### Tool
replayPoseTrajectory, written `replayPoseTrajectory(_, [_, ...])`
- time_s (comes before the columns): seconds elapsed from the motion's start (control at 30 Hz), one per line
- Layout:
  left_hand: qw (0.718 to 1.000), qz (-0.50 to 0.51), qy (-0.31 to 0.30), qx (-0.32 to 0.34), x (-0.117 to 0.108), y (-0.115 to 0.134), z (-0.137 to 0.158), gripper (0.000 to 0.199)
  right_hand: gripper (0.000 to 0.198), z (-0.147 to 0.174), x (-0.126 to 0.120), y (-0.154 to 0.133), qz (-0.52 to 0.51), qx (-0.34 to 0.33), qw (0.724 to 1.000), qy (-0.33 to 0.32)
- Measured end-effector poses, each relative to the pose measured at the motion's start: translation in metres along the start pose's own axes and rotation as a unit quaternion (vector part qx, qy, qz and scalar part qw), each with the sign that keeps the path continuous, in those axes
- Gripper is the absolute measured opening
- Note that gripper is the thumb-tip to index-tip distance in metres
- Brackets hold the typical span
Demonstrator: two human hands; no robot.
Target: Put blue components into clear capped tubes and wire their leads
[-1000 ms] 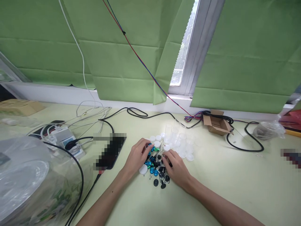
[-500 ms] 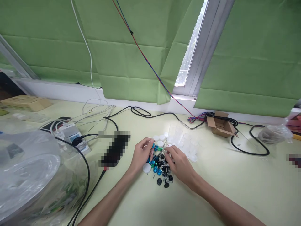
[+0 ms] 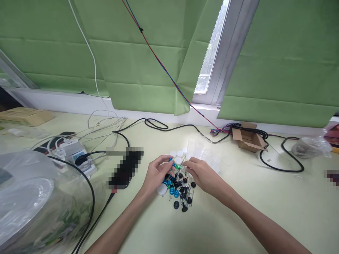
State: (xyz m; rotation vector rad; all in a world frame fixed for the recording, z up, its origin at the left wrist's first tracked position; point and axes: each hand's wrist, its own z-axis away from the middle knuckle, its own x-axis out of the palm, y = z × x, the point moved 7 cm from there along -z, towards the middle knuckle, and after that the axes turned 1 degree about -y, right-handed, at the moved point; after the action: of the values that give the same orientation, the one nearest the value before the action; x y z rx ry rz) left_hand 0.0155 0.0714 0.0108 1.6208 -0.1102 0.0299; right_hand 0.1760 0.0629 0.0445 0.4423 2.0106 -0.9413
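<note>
Over a small heap of parts, my left hand (image 3: pixel 156 174) pinches a small shiny blue-and-green part (image 3: pixel 176 165) between thumb and fingers. Facing it from the right is my right hand (image 3: pixel 201 176), fingertips pressed together close to the green end; what they hold, if anything, is too small to tell. Below the hands lie black round knobs (image 3: pixel 176 205) mixed with thin metal wire pieces (image 3: pixel 190 193). Two blue ring-like pieces (image 3: pixel 174 192) sit at the heap's left, beside a white disc (image 3: pixel 162 189). More white discs (image 3: pixel 179 154) lie behind my left fingertips.
Clear plastic cups (image 3: pixel 207 154) stand behind my right hand. An open cardboard box (image 3: pixel 248 144) with cables is farther back. At left are a large plastic-wrapped bundle (image 3: pixel 39 208), a power strip (image 3: pixel 82 160) and a black cable (image 3: pixel 92 197). A tied plastic bag (image 3: pixel 308 146) lies far right.
The view has shifted slightly. My right fingertips have moved up and closer together near the green end of the part. My left hand keeps its pinch.
</note>
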Motion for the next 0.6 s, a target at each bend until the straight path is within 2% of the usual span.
replayPoseTrajectory(0.13, [0.999,-0.034,-0.005,0.008,0.001,0.001,0.001,0.029,0.025,0.004,0.013,0.008,0.007,0.011,1.0,-0.025])
replayPoseTrajectory(0.27, [0.999,-0.048,-0.005,0.019,0.002,0.001,0.001,0.027,0.021,0.008,0.024,0.015,0.026,0.032,0.999,-0.017])
replayPoseTrajectory(0.4, [0.998,-0.052,-0.009,0.024,0.003,-0.001,0.0,0.028,0.019,0.012,0.032,0.017,0.047,0.043,0.998,-0.017])
replayPoseTrajectory(0.6, [0.997,-0.07,-0.023,0.031,0.003,-0.006,0.0,0.026,0.022,0.01,0.038,0.015,0.078,0.06,0.994,-0.05])
